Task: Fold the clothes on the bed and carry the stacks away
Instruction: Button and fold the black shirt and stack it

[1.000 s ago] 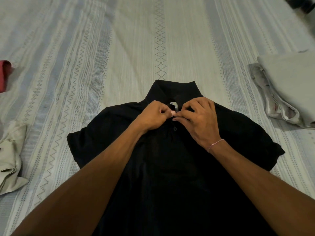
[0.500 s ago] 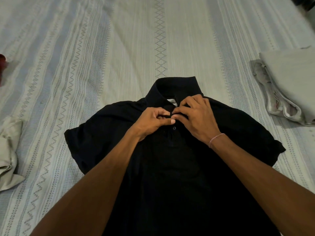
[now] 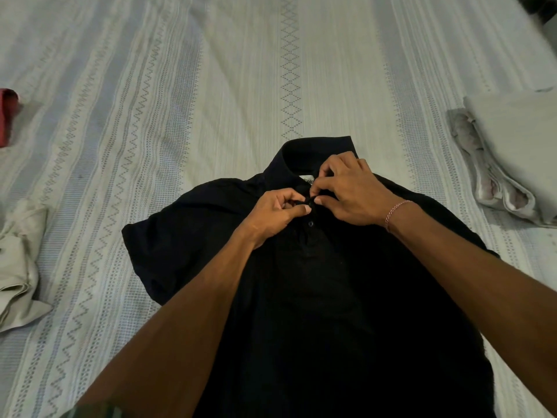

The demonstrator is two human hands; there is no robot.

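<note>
A black collared shirt [image 3: 325, 297] lies flat, front up, on the patterned bedspread [image 3: 211, 86], collar pointing away from me. My left hand [image 3: 277, 212] and my right hand [image 3: 352, 191] meet at the placket just below the collar. Both pinch the fabric around the top button. A second button shows just below my fingers. A white label is partly visible inside the collar. A thin pink bracelet circles my right wrist.
A folded stack of pale grey clothes [image 3: 512, 155] lies at the right edge of the bed. A crumpled beige garment [image 3: 18, 267] lies at the left edge, and a red item [image 3: 7, 116] sits farther back on the left.
Both hands stay pinched at the top of the placket, with small finger shifts. The view has drifted slightly, so the shirt sits a little more to the right.
</note>
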